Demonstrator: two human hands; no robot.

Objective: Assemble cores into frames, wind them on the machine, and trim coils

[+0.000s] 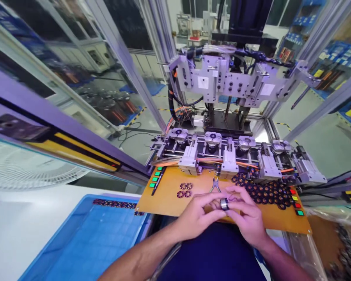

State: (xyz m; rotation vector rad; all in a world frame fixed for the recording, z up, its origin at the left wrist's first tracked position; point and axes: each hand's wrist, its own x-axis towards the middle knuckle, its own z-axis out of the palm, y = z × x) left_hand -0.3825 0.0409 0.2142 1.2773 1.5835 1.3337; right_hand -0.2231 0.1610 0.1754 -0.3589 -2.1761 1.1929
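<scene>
Between the fingertips of both hands is a small stator core (224, 203), ring-shaped, with a silver side and black end. My left hand (197, 214) grips it from the left, thumb and fingers closed in. From the right, my right hand (247, 214) pinches the same part. Just beyond the hands lie cutting pliers (215, 185), jaws pointing away. A few flat, dark ring parts (184, 190) with copper tones rest left of the pliers. Many black ring parts (269, 193) sit in rows to the right of my right hand.
The orange worktop (166, 199) carries green buttons (155, 179) and a thin black tool (158, 181) at left, coloured buttons (294, 198) at right. Behind it stands a machine with metal fixtures (213, 138). A blue tray (96, 234) holding a row of rings (114, 203) is at left.
</scene>
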